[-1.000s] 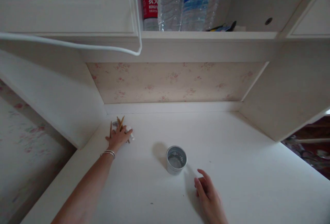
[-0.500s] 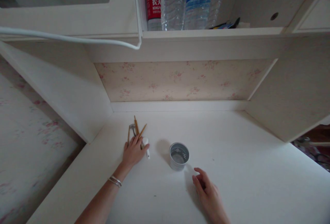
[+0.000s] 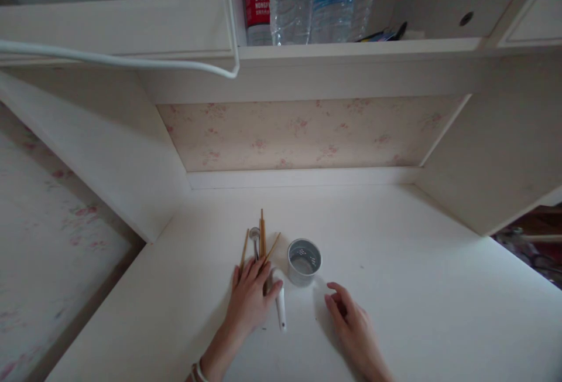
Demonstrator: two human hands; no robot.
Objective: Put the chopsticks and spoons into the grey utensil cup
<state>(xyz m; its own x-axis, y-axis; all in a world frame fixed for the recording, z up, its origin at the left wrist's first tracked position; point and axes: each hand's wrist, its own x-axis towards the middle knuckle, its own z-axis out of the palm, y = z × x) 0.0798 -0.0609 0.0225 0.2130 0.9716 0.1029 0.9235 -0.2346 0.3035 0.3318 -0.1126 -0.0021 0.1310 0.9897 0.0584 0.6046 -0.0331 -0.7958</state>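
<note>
My left hand point(image 3: 251, 297) lies flat, fingers spread, on a bunch of wooden chopsticks point(image 3: 262, 238), a small metal spoon point(image 3: 254, 234) and a white-handled utensil point(image 3: 280, 311) on the white desk point(image 3: 395, 288). Their tips stick out past my fingers toward the wall. A small grey metal cup point(image 3: 304, 261) with holes in its bottom stands upright just right of them. My right hand point(image 3: 351, 326) rests on the desk, right of and nearer than the cup, fingers loosely curled and holding nothing.
A shelf point(image 3: 351, 51) above the desk carries water bottles point(image 3: 292, 1) and a red-labelled bottle point(image 3: 256, 4). A white cable point(image 3: 132, 62) hangs across the upper left. White side panels point(image 3: 496, 153) close in the desk on both sides.
My left hand has dragged the chopsticks, spoon and white utensil from the back left corner toward me and to the right, up beside the cup. My right hand has barely moved.
</note>
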